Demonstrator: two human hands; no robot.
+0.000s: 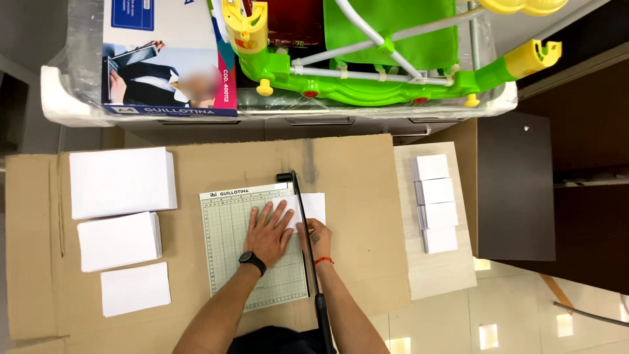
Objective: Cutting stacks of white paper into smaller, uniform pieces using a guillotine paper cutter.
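A guillotine paper cutter [252,246] lies flat on a sheet of brown corrugated cardboard [354,262] that covers the tabletop. Its base is a pale rectangular board printed with a fine green grid. The black blade arm [305,242] runs along the board's right edge, pivoted at a black knob at the far end and lowered near the board; its handle reaches towards the person.

A sheet of white paper [313,207] lies across the board's far right corner, part of it sticking out past the blade line.

The left hand [268,233] lies flat on the grid, fingers spread and extended, palm pressing down on the paper; it grasps nothing. A black watch with a round face is on that wrist. The right hand [319,237] rests just right of the blade arm, fingers loosely curled against the paper's near edge beside the arm; whether it grips anything cannot be told. A red cord circles that wrist.

To the left on the cardboard lie three stacks of white paper [122,181], smooth and square-edged, the nearest one thinnest. To the right, on a pale wood-grain board [442,275], four small stacks of cut white cards [436,203] stand in a column.
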